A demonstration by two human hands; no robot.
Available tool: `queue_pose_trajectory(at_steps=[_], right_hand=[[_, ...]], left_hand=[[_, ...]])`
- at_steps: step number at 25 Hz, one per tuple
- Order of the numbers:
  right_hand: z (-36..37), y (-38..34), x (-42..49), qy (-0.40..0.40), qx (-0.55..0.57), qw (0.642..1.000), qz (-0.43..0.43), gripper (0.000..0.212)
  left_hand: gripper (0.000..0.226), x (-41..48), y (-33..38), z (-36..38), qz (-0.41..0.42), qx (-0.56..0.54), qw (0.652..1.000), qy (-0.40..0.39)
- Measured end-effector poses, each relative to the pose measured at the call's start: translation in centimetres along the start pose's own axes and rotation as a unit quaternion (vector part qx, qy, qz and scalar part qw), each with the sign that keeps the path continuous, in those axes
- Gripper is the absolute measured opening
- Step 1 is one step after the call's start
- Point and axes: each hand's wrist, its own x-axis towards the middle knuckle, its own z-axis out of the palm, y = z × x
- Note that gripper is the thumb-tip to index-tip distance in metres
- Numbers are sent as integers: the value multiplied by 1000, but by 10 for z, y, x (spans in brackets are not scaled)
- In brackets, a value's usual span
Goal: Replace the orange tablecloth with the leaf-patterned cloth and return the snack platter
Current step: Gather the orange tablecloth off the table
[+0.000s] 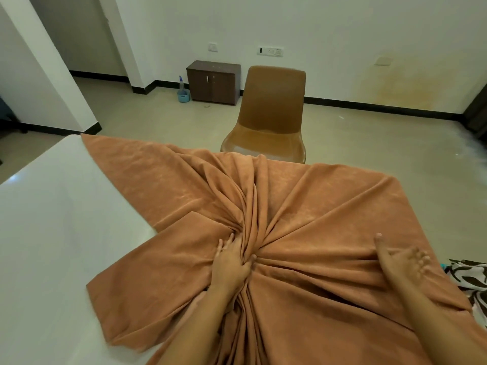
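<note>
orange tablecloth [303, 206] bunched under left hand [232, 264], right hand [400, 262] spread, on white table [52, 219]

One orange cloth [303, 233] lies bunched on one white table [52, 233]. Two hands are on it: the left hand [232, 262] near the middle folds, the right hand [400, 262] further right. One leaf cloth [469, 275] shows at the right edge. One brown chair [268, 119] stands on the far side of the table. One dark cabinet [213, 81] sits at the far wall, one spray bottle [182, 89] to its left. Two switch plates [269, 51] are on the wall
</note>
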Motion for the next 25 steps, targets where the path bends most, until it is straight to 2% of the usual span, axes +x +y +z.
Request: queue_pose_trajectory(at_steps=[2, 7, 10, 12, 13, 15, 18, 20, 22, 23, 25], right_hand=[[18, -22, -6, -39, -14, 998, -54, 132], [82, -111, -50, -157, 70, 980, -104, 129], [117, -164, -97, -298, 133, 930, -166, 143], [135, -189, -130, -373, 62, 897, -226, 143], [144, -196, -143, -377, -6, 884, -276, 137], [153, -199, -160, -341, -103, 855, -377, 109], [135, -195, -155, -360, -29, 829, -427, 65], [112, -189, -143, -384, 50, 812, -436, 59], [89, -184, -131, -431, 82, 771, -462, 63], [75, -183, -131, -455, 58, 746, -483, 65], [53, -177, -132, -468, -70, 694, -542, 71]], left_hand=[[64, 2, 0, 1, 5, 2, 1000, 10], [51, 0, -3, 2, 49, -3, 998, 28], [47, -2, 3, 0, 100, -40, 993, 46], [49, -3, 4, 0, 144, -7, 989, 42], [47, -4, 3, 0, 161, 14, 986, 44], [39, -7, 5, -3, 172, 29, 983, 56], [38, -13, 11, -5, 194, 86, 972, 97], [50, -22, 13, -10, 186, 111, 962, 164], [71, -28, 11, -26, 166, 94, 959, 210], [90, -27, 12, -39, 162, 96, 960, 206], [126, -11, 16, -68, 193, 103, 964, 148]])
